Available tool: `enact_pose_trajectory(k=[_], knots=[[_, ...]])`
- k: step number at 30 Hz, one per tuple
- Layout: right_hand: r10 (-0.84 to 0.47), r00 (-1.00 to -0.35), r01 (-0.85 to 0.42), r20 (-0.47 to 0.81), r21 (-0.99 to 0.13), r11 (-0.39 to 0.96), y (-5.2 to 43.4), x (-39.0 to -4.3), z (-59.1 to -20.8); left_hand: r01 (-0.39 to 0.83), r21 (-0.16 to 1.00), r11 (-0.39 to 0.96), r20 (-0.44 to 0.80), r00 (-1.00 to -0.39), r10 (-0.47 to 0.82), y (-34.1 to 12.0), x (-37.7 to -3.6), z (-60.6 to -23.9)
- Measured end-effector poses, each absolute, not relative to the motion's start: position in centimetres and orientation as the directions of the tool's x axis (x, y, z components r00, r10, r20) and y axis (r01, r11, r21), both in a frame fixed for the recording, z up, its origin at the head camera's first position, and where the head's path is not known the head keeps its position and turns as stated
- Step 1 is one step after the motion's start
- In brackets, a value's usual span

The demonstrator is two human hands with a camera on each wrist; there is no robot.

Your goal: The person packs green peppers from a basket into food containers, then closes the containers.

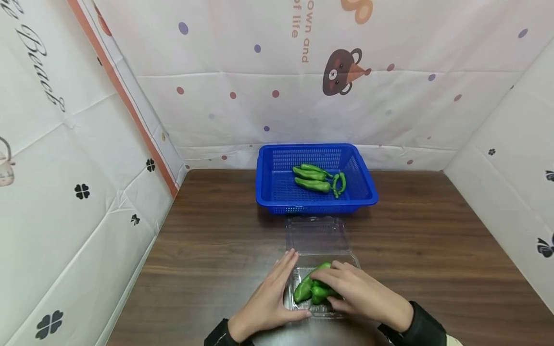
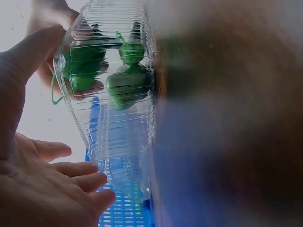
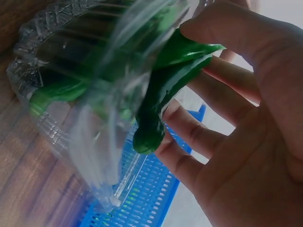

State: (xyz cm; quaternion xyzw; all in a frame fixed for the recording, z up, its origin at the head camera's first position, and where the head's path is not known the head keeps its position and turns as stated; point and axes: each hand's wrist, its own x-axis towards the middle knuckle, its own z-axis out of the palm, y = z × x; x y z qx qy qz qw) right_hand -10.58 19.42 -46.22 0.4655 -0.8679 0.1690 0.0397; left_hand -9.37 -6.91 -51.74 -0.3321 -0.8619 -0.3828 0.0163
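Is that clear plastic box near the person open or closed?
Open. The clear box has its lid laid back flat on the table toward the blue basket, and the right hand rests on green peppers inside it.

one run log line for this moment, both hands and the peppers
left hand: steadies clear clamshell tray | right hand: rests on green peppers in tray | blue basket: more peppers, behind tray

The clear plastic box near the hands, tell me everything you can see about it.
The clear plastic box is a thin, ribbed, see-through clamshell lying open on the wooden table, its hinged lid flat toward the blue basket. Its tray holds green peppers. The left hand rests against its left side; the right hand lies over the peppers.
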Motion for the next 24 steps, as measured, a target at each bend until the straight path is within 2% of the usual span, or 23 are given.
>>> enact_pose_trajectory(k=[8, 24], knots=[[-0.808, -0.559, -0.823, 0.188, -0.247, 0.512, 19.6, -10.8, -46.3, 0.509, 0.693, 0.511, 0.196, -0.815, 0.545, -7.0, -9.2, -51.7], [-0.816, -0.547, -0.833, 0.188, -0.214, 0.510, 19.9, -10.7, -47.5, 0.462, 0.735, 0.497, 0.151, -0.825, 0.544, -7.0, -9.3, -51.7]])
